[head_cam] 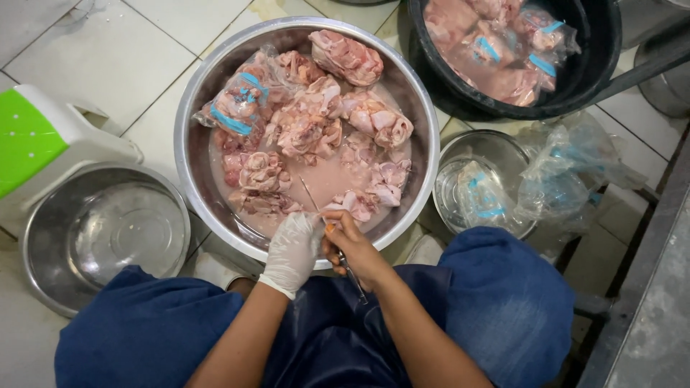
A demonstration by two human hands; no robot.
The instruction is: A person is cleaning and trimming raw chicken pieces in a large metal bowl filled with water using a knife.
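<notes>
Two hands meet at the near rim of a big steel basin [188, 144] that stands on the white tiled floor [108, 65]. The left hand [291, 251] wears a thin white glove, and its fingers are closed around a small piece of raw chicken [321, 224] at the edge of the basin. The right hand [353, 248] is bare; its fingers are gripping a thin knife [351, 274], whose handle end points down toward the lap and whose narrow blade reaches up over the pink water. The two hands are touching each other just above the rim.

The basin is filled with many pale chicken pieces [309, 126] lying in cloudy pink liquid, and one clear plastic bag with blue marks [237, 104] lies among them on the far left side. To the left of the basin is an empty steel bowl [100, 230], and beside it a white and green stool [36, 140]. To the right is a smaller steel bowl [460, 154] holding crumpled plastic bags [560, 172]. Farther away, a black tub [596, 65] holds more bagged chicken. The person's knees are covered with blue denim [503, 302].
</notes>
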